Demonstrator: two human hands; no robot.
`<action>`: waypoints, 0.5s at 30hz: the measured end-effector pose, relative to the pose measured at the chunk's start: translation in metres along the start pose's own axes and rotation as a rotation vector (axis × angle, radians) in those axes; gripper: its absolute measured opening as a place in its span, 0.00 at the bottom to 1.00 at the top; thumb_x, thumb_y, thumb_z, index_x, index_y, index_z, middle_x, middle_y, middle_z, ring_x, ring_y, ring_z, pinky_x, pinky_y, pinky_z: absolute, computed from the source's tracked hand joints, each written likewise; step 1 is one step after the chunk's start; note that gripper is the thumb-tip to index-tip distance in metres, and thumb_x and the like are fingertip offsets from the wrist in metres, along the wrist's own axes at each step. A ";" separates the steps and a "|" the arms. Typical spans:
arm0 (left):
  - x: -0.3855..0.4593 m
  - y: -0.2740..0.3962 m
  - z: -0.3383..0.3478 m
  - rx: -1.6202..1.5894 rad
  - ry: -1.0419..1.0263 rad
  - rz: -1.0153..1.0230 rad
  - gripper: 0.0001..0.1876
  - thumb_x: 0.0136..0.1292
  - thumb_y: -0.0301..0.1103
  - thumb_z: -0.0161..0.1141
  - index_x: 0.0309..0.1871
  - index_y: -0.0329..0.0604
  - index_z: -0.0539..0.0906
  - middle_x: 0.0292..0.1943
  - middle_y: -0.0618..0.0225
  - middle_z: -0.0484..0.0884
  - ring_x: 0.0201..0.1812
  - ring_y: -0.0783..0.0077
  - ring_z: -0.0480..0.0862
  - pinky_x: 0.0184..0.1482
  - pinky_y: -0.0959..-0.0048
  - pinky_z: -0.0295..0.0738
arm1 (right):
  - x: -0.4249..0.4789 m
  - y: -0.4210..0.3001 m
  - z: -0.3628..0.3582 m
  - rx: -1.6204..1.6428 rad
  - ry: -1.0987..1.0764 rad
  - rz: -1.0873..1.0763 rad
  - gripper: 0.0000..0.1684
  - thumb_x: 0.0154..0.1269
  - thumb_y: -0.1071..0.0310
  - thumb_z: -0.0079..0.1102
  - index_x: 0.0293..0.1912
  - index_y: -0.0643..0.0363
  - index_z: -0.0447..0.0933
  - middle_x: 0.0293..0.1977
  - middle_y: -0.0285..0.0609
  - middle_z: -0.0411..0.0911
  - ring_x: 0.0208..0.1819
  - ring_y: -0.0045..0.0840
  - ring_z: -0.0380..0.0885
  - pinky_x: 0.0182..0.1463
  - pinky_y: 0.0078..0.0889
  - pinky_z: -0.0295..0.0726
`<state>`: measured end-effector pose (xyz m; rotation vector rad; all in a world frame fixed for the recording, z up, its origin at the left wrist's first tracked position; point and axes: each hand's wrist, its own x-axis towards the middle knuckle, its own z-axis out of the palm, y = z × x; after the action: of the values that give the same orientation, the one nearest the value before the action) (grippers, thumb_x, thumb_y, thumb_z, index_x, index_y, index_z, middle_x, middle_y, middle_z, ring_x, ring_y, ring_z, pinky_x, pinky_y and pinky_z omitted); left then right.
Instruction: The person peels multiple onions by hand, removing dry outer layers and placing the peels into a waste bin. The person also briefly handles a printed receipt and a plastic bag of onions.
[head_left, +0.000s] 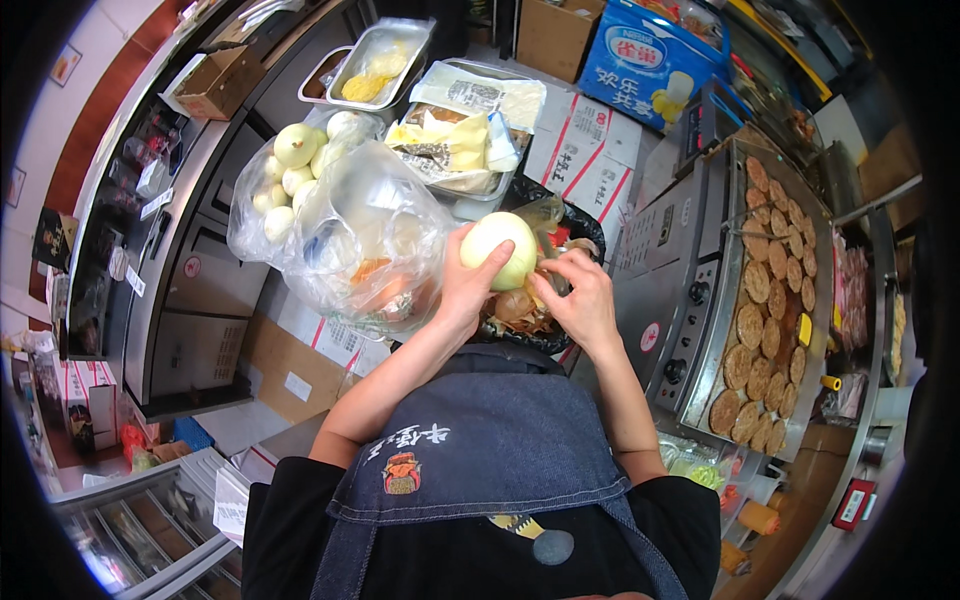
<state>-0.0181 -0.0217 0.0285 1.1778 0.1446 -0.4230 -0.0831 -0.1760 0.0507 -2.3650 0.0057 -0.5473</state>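
A pale, peeled onion (489, 238) is in my left hand (471, 279), whose thumb lies across its face. My right hand (583, 298) is at the onion's lower right side, thumb and forefinger close to its end; whether they pinch a bit of skin I cannot tell. Beneath both hands is a bin lined with a black plastic bag (596, 225), holding brown onion skins (517, 309). Left of the hands sits a clear plastic bag (390, 217) with orange contents that I cannot make out. Behind it, another clear bag holds several peeled onions (295, 145).
Metal trays (382, 64) with food and packets stand ahead. On the right, a griddle (701, 420) carries many browned patties (748, 325). A blue Nestlé bag (645, 71) stands at the back right. Steel cabinets (196, 322) line the left side.
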 end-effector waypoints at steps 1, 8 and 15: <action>0.002 -0.003 -0.002 0.013 -0.004 0.044 0.33 0.57 0.38 0.72 0.61 0.39 0.65 0.53 0.59 0.73 0.54 0.70 0.75 0.55 0.72 0.75 | -0.002 0.002 -0.001 0.056 -0.047 0.040 0.09 0.56 0.68 0.67 0.35 0.63 0.83 0.29 0.42 0.78 0.32 0.37 0.79 0.39 0.33 0.76; 0.013 -0.020 -0.011 0.222 -0.062 0.258 0.33 0.58 0.36 0.70 0.63 0.50 0.63 0.55 0.61 0.73 0.53 0.68 0.77 0.47 0.67 0.79 | -0.014 0.014 0.009 0.272 -0.121 0.173 0.07 0.60 0.72 0.63 0.37 0.66 0.82 0.29 0.44 0.77 0.31 0.34 0.78 0.37 0.31 0.75; 0.007 -0.006 -0.003 0.089 -0.056 0.120 0.32 0.56 0.35 0.71 0.60 0.43 0.66 0.54 0.60 0.72 0.54 0.69 0.76 0.53 0.69 0.76 | -0.017 0.010 0.017 -0.111 0.149 -0.124 0.03 0.55 0.76 0.62 0.31 0.61 0.77 0.29 0.41 0.75 0.33 0.36 0.76 0.37 0.36 0.71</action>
<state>-0.0134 -0.0224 0.0199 1.2539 0.0062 -0.3591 -0.0903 -0.1700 0.0263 -2.4374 -0.0442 -0.8012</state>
